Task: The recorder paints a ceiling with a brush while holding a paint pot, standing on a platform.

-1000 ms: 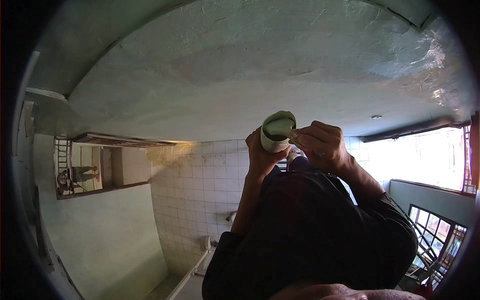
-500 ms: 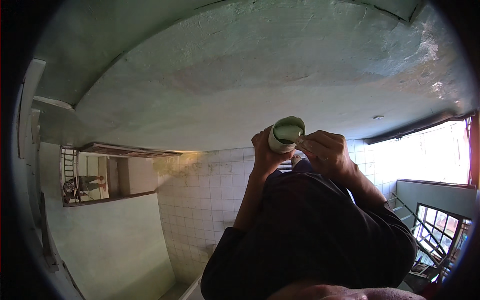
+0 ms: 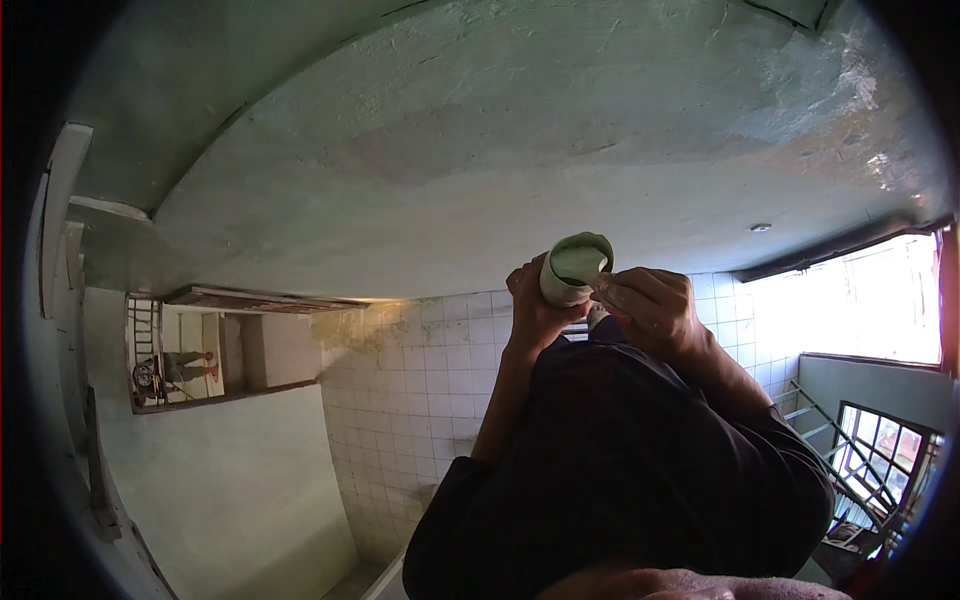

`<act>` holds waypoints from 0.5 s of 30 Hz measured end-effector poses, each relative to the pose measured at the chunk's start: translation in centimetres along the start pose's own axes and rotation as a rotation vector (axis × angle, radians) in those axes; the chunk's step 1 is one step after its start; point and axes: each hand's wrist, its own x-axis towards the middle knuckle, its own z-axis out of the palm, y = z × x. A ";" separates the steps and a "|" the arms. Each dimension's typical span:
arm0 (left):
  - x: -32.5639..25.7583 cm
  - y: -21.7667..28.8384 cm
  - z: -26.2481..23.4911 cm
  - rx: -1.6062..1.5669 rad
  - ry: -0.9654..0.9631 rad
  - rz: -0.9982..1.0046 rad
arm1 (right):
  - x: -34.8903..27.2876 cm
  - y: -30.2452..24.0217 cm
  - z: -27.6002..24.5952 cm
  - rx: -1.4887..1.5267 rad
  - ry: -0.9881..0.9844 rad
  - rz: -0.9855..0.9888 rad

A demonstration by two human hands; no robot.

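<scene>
My left hand [image 3: 532, 308] is wrapped round a small pale cup [image 3: 561, 288] and holds it up in front of my body. The cup has a greenish inside and an uneven rim, and is tilted so that its mouth shows. Inside lies a smooth whitish-green mass [image 3: 580, 264], which looks like paint or filler. At the cup's right rim, the fingers of my right hand [image 3: 657, 308] are pinched together. Whatever they hold, if anything, is hidden by the fingers and the rim.
A pale green plastered wall [image 3: 420, 200] spreads across the top. White tiles [image 3: 420, 370] lie beyond my arms. A bare foot [image 3: 597, 313] shows below the cup beside several rungs. At right are a bright opening [image 3: 860, 310] and a ladder [image 3: 835, 445]. Someone [image 3: 185, 367] is visible through the left opening.
The view has shifted slightly. My right fingers have moved a little at the cup's rim, and the pale mass inside looks slightly different in shape. The left hand keeps its grip.
</scene>
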 end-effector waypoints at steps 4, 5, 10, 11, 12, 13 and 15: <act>0.0 -0.3 0.4 -0.071 -0.063 -0.082 | -0.2 0.1 0.0 -0.025 0.009 -0.017; 0.0 -0.3 0.5 -0.145 -0.072 -0.111 | -0.3 0.2 0.1 -0.025 0.007 0.028; -0.1 -0.6 0.7 -0.167 -0.095 -0.125 | -0.8 0.1 0.2 -0.026 0.018 -0.007; -0.2 -0.5 0.8 -0.185 -0.101 -0.138 | -0.9 0.0 0.1 -0.013 0.022 0.000; -0.2 -0.5 0.8 -0.171 -0.097 -0.141 | -1.0 -0.1 -0.1 -0.019 0.021 -0.001; -0.2 -0.4 0.8 -0.165 -0.095 -0.140 | -1.0 -0.1 -0.4 0.003 0.005 0.070; -0.1 -0.2 0.6 -0.120 -0.090 -0.122 | -1.0 -0.1 -1.0 0.023 -0.009 0.139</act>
